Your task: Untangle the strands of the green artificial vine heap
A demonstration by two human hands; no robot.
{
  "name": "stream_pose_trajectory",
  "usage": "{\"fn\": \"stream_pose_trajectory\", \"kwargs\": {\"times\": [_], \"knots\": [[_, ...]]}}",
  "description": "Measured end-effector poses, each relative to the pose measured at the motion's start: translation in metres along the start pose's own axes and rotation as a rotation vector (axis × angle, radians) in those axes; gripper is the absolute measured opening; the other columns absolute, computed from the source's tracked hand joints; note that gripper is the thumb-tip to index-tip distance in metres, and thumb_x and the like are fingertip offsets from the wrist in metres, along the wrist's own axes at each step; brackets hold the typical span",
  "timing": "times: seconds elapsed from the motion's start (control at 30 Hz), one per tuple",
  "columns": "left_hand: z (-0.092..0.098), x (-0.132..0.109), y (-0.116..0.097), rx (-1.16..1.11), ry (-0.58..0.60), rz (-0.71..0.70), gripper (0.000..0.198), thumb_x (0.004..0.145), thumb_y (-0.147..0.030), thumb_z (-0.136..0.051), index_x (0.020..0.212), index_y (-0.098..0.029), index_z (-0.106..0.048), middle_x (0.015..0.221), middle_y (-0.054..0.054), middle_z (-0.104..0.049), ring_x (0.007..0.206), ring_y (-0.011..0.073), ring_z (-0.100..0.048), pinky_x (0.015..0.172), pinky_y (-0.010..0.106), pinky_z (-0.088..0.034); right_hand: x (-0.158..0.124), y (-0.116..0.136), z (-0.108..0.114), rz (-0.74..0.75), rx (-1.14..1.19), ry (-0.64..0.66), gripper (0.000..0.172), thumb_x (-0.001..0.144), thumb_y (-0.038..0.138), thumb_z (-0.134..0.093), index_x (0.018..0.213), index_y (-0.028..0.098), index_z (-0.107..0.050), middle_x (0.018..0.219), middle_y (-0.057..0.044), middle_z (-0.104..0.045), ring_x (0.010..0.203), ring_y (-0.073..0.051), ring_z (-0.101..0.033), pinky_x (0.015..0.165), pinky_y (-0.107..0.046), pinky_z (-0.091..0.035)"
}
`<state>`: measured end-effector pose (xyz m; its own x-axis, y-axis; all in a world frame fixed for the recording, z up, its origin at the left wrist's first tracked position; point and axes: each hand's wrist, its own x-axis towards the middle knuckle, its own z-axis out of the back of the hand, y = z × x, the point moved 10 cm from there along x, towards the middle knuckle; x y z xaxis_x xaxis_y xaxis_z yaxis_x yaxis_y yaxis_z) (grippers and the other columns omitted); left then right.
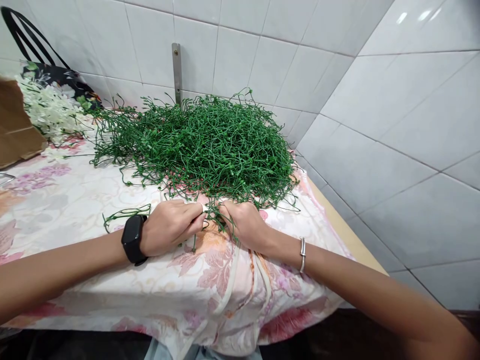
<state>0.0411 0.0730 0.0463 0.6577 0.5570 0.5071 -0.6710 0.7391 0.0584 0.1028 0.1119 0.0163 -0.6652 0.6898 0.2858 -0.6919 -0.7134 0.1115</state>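
A large tangled heap of thin green plastic stems [232, 145] lies across the back of the table. Just in front of it my left hand [172, 227], with a black band on the wrist, is closed round some green stems. Close beside it on the right, my right hand [243, 225] is closed too, with green stems sticking out from its fingers. A few stems hang between the two hands. Some loose green stems [127, 212] lie behind my left wrist.
White artificial flowers [54, 110] lie at the back left, near a brown cardboard piece [17, 125] and a black floral bag [62, 77]. A floral cloth [86, 190] covers the table. Tiled walls [375, 150] stand behind and to the right. A metal strip [177, 70] is on the back wall.
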Motion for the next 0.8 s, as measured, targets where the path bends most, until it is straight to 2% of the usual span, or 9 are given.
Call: {"fn": "stream_pose_trajectory", "kwargs": {"times": [0.2,0.4,0.5,0.6,0.8], "knots": [[0.0,0.0,0.0,-0.009,-0.003,0.006,0.026,0.086,-0.022,-0.03,0.063,-0.016,-0.042,0.052,-0.001,-0.045,0.048,0.0104,-0.035,0.049,0.023,-0.026,0.001,-0.001,0.002,-0.01,0.026,-0.002,0.022,0.084,0.02,-0.031,0.065,0.016,-0.042,0.05,0.004,-0.04,0.045,-0.007,-0.035,0.048,-0.02,-0.02],[0.0,-0.003,0.009,-0.05,-0.001,0.081,0.026,0.086,-0.023,-0.031,0.062,-0.017,-0.04,0.051,-0.003,-0.042,0.048,0.0101,-0.034,0.049,0.023,-0.025,0.002,-0.001,0.01,-0.082,0.0,-0.043,0.022,0.085,0.035,-0.035,0.088,0.015,-0.041,0.055,0.003,-0.05,0.042,-0.006,-0.038,0.045,-0.019,-0.019],[0.0,-0.003,0.009,-0.071,0.002,0.075,0.025,0.086,-0.023,-0.031,0.064,-0.017,-0.041,0.052,-0.002,-0.042,0.048,0.0101,-0.034,0.05,0.023,-0.025,0.002,0.009,0.01,0.02,-0.075,-0.048,0.024,0.088,0.033,-0.028,0.094,0.015,-0.042,0.053,0.002,-0.051,0.043,-0.008,-0.042,0.044,-0.02,-0.017],[-0.001,-0.003,0.009,-0.078,0.006,0.073,0.025,0.086,-0.023,-0.032,0.063,-0.016,-0.041,0.052,-0.002,-0.042,0.048,0.01,-0.034,0.049,0.023,-0.024,0.001,0.015,0.007,0.107,-0.137,-0.037,0.022,0.088,0.027,-0.026,0.09,0.016,-0.044,0.053,0.001,-0.054,0.045,-0.009,-0.045,0.044,-0.021,-0.016],[-0.005,-0.001,0.01,-0.114,0.023,0.078,0.024,0.086,-0.023,-0.032,0.065,-0.016,-0.041,0.052,-0.003,-0.039,0.048,0.0096,-0.034,0.049,0.023,-0.024,0.004,0.005,0.003,0.029,-0.169,-0.017,0.028,0.088,0.029,-0.021,0.079,0.015,-0.044,0.051,0.0,-0.051,0.043,-0.009,-0.04,0.045,-0.022,-0.017]]}}
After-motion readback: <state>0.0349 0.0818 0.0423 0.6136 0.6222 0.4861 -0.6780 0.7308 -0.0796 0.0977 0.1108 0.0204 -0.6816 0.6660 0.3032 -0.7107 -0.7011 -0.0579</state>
